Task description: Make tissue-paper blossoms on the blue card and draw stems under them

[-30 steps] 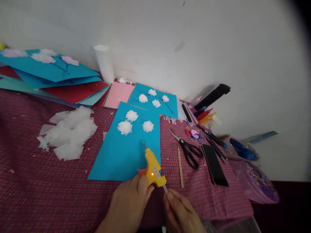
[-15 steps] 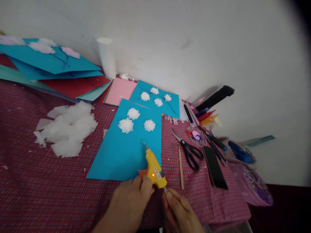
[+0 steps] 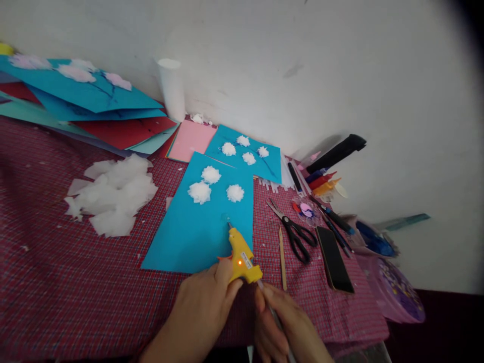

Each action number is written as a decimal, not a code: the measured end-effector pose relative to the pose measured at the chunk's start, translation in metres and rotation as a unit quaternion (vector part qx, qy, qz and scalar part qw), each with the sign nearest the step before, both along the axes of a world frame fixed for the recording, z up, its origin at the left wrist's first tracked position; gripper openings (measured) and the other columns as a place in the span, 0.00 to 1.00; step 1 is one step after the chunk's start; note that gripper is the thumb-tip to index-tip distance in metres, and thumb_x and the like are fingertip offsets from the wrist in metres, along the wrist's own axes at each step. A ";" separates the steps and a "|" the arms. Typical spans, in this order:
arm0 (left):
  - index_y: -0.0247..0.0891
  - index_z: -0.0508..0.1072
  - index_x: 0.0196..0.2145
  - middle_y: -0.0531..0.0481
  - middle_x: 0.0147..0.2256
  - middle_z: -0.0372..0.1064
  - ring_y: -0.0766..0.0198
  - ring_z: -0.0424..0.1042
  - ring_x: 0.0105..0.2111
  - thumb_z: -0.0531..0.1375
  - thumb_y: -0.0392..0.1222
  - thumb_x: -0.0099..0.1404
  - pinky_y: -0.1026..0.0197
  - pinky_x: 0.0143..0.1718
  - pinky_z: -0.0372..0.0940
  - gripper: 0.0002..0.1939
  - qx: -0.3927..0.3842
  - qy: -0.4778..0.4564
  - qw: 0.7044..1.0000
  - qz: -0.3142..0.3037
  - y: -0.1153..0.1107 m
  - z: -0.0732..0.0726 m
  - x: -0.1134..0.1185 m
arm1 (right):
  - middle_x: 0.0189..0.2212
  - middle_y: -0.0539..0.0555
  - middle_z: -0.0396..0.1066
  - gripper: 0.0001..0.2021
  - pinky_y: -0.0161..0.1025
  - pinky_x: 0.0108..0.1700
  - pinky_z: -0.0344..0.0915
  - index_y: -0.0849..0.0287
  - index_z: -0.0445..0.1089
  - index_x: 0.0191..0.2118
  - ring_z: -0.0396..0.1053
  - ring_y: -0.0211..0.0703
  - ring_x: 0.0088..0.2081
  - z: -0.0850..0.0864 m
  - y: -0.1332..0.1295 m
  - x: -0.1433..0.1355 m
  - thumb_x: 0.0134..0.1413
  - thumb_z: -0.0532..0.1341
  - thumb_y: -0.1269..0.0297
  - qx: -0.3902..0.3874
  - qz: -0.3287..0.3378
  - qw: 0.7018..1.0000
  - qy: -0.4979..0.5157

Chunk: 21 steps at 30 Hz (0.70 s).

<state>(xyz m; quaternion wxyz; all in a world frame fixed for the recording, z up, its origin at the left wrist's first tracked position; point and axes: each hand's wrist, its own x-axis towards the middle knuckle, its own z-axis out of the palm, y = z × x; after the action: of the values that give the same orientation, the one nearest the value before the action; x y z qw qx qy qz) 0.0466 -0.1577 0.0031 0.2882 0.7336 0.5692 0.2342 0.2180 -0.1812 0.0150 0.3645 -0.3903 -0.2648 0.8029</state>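
My left hand (image 3: 206, 300) is closed around a yellow glue gun (image 3: 242, 257) with a lit orange light. Its nozzle points at the blue sheet (image 3: 181, 242), by a small clear patch of glue (image 3: 227, 218). Behind the gun, my right hand (image 3: 280, 317) grips a translucent glue stick (image 3: 275, 318) that runs into the gun's rear. Three white ruffled paper flowers, one of them a flower (image 3: 235, 193) at the right, sit on the sheet's upper part. A second blue sheet (image 3: 272, 169) with several white flowers and dark branch lines lies behind.
A pile of white paper pieces (image 3: 113, 196) lies at left. Scissors (image 3: 293, 229), a wooden stick (image 3: 283, 259) and a phone (image 3: 334, 259) lie at right. Stacked coloured sheets (image 3: 124, 132), a white roll (image 3: 172, 91) and a pink pad (image 3: 191, 141) stand by the wall.
My right hand has moved lower and shows more of the glue stick. The glue gun sits slightly higher in view, its nozzle still near the glue patch. The whole view has shifted a little.
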 end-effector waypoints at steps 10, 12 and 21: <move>0.40 0.60 0.40 0.58 0.22 0.60 0.70 0.58 0.16 0.52 0.56 0.63 0.67 0.15 0.55 0.18 -0.241 -0.479 0.834 0.129 0.003 0.021 0.007 | 0.14 0.45 0.63 0.07 0.31 0.23 0.66 0.62 0.70 0.33 0.59 0.31 0.15 0.037 0.029 -0.014 0.56 0.61 0.62 0.069 -0.054 0.993 -0.084; 0.39 0.59 0.39 0.58 0.21 0.60 0.71 0.58 0.15 0.54 0.58 0.61 0.68 0.14 0.56 0.19 -0.277 -0.542 0.782 0.135 0.002 0.028 0.007 | 0.14 0.44 0.62 0.07 0.31 0.23 0.64 0.61 0.70 0.33 0.58 0.31 0.16 0.031 0.028 -0.013 0.56 0.61 0.62 0.069 -0.054 0.991 -0.104; 0.39 0.60 0.40 0.61 0.20 0.57 0.75 0.51 0.13 0.57 0.57 0.61 0.71 0.12 0.51 0.19 -0.247 -0.638 0.719 0.119 -0.027 0.027 -0.012 | 0.15 0.43 0.60 0.11 0.32 0.24 0.60 0.59 0.69 0.33 0.56 0.32 0.18 0.009 0.011 -0.002 0.48 0.66 0.58 0.093 -0.078 0.984 -0.133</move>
<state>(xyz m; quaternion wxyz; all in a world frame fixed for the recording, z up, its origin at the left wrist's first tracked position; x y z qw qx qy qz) 0.0347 -0.1846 0.0302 0.7237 0.2392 0.3707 0.5307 0.2160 -0.1704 0.0242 0.4224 -0.4775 -0.3535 0.6846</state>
